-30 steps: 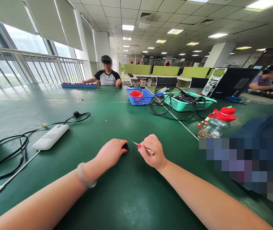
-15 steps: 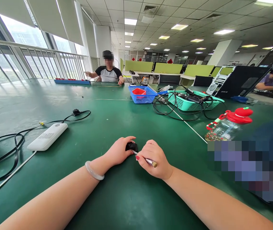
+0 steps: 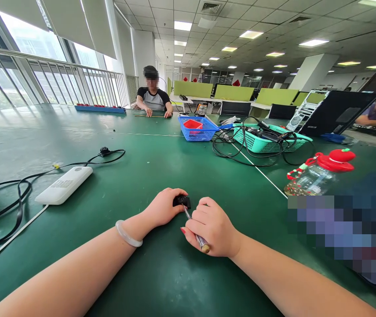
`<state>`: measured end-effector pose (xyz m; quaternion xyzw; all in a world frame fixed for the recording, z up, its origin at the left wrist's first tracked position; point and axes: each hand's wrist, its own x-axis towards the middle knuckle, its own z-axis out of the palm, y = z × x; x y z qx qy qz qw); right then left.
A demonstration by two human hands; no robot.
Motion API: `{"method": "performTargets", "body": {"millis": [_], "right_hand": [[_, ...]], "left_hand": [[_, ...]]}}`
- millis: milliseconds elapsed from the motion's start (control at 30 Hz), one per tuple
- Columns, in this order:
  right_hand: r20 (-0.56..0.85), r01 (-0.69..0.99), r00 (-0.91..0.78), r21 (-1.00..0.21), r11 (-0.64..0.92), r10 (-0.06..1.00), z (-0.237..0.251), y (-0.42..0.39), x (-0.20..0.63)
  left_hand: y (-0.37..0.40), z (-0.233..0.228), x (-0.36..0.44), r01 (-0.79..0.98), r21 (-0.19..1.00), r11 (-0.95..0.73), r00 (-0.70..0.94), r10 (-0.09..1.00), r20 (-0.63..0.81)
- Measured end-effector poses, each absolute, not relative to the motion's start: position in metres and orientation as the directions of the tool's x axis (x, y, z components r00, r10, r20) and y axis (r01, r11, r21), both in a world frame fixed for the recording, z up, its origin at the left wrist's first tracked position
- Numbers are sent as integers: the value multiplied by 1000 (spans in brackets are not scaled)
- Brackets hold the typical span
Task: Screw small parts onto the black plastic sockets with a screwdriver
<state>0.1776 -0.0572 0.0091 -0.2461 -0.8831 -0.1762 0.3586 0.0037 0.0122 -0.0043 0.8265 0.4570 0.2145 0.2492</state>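
The small black part (image 3: 181,201) is mostly covered by the fingers of the left hand (image 3: 163,207), so its shape cannot be made out. The tip of the thin tool (image 3: 195,232) meets that part, but the contact point is too small to read, and the right hand (image 3: 212,226) wraps the middle of the shaft in its grip. Right of the black part, a large pixelated block hides whatever lies beside the clear bottle with the red lid (image 3: 319,174). Left of it, the black cable (image 3: 16,202) and the white cord (image 3: 9,237) run off the picture's edge.
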Motion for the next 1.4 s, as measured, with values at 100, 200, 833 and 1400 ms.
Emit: {"method": "performTargets", "body": {"millis": [100, 200, 833, 1400], "right_hand": [[733, 567, -612, 143, 811, 298, 8, -57, 178], [758, 577, -582, 132, 806, 293, 7, -56, 179], [788, 566, -557, 131, 814, 261, 6, -55, 179], [817, 632, -475, 60, 773, 325, 5, -43, 188]], "left_hand": [[12, -5, 4, 650, 608, -456, 491, 863, 122], [13, -5, 3, 657, 602, -453, 489, 864, 115], [14, -6, 3, 657, 606, -449, 489, 865, 112], [11, -1, 5, 615, 688, -384, 463, 883, 79]]}}
